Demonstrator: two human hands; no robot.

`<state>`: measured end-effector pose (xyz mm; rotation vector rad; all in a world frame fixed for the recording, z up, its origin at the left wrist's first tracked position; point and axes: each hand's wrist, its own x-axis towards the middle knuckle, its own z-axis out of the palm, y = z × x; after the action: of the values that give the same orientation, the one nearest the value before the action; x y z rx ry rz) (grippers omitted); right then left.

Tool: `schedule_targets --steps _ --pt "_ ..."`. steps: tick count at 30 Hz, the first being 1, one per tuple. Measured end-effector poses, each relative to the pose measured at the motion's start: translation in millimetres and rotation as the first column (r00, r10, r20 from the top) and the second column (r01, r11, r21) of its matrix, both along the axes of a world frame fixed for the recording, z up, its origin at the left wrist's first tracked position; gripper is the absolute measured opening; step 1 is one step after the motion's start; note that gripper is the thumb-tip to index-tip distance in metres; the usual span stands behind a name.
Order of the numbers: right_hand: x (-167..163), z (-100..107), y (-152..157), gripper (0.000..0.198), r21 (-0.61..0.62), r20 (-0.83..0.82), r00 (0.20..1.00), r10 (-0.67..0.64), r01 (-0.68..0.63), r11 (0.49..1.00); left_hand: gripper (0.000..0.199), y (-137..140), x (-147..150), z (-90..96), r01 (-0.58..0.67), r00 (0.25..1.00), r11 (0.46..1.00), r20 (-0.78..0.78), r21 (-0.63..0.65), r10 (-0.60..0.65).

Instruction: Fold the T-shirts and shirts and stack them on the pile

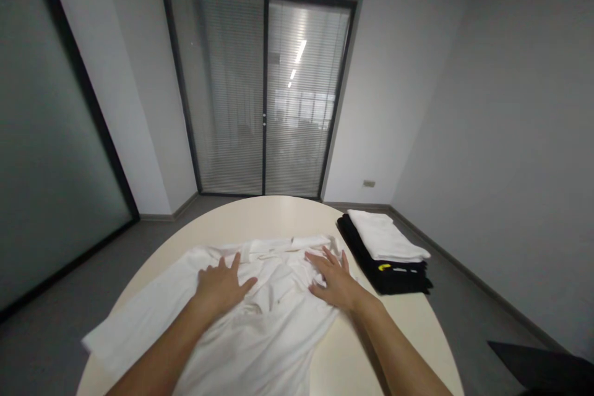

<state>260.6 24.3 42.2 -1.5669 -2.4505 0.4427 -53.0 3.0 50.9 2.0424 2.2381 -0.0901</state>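
A white shirt (260,315) lies spread over the round table (408,328), its collar toward the far edge. The left hand (221,288) presses flat on the shirt just left of the collar, fingers spread, pinching nothing. The right hand (335,281) lies flat and splayed on the shirt's right shoulder. Right of the shirt sits a stack of folded clothes (387,253), white on black.

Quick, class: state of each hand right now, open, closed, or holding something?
Left hand: open, flat on the white shirt, holding nothing.
Right hand: open, fingers spread on the shirt, holding nothing.
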Motion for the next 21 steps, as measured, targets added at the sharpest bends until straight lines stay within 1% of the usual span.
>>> schedule_targets --steps 2,5,8,9,10,12,14,15,17,19,21 --pt "4.2 6.6 -2.9 0.077 -0.066 0.000 0.999 0.045 -0.045 0.997 0.088 -5.9 -2.3 9.4 -0.060 0.998 0.998 -0.037 -0.022 0.060" --pt "10.9 13.6 -7.2 0.061 -0.118 -0.003 0.994 0.106 -0.105 0.987 0.077 -9.1 -10.8 16.1 -0.070 0.996 0.997 -0.058 -0.025 0.068" --pt "11.4 18.1 -10.5 0.037 -0.133 -0.052 0.991 0.120 -0.126 0.983 0.070 -5.4 -15.7 12.8 -0.067 0.996 0.997 -0.061 0.026 0.068" --pt "9.6 18.6 -10.9 0.028 -0.132 -0.078 0.992 0.098 -0.107 0.985 0.069 -2.7 -16.1 10.1 -0.072 0.996 0.996 -0.053 0.058 0.075" --pt "7.0 18.4 -10.6 0.024 -0.116 -0.105 0.993 0.060 -0.073 0.991 0.069 0.7 -16.5 7.1 -0.073 0.996 0.992 -0.036 0.100 0.077" --pt "0.4 15.4 -8.0 0.033 -0.050 -0.157 0.987 -0.037 0.030 0.998 0.069 9.0 -18.8 1.4 -0.058 0.998 0.980 0.021 0.192 0.055" --pt "-6.3 9.3 -2.9 0.040 0.028 -0.182 0.974 -0.136 0.143 0.989 0.072 17.8 -25.0 -3.1 -0.043 0.996 0.968 0.088 0.247 0.022" --pt "-9.1 5.7 0.2 0.044 0.059 -0.179 0.967 -0.183 0.196 0.979 0.072 21.8 -29.3 -5.0 -0.039 0.993 0.971 0.121 0.238 0.010" --pt "-13.4 -0.6 6.5 0.052 0.107 -0.145 0.953 -0.265 0.281 0.954 0.066 28.0 -38.9 -8.3 -0.041 0.985 0.984 0.171 0.176 0.010" --pt "-15.7 -4.2 11.8 0.054 0.145 -0.092 0.941 -0.327 0.338 0.930 0.055 31.8 -47.0 -11.1 -0.044 0.980 0.991 0.197 0.123 0.019" --pt "-16.9 -4.5 15.2 0.054 0.170 -0.036 0.928 -0.370 0.371 0.913 0.045 34.0 -51.9 -13.3 -0.048 0.980 0.992 0.196 0.118 0.025"
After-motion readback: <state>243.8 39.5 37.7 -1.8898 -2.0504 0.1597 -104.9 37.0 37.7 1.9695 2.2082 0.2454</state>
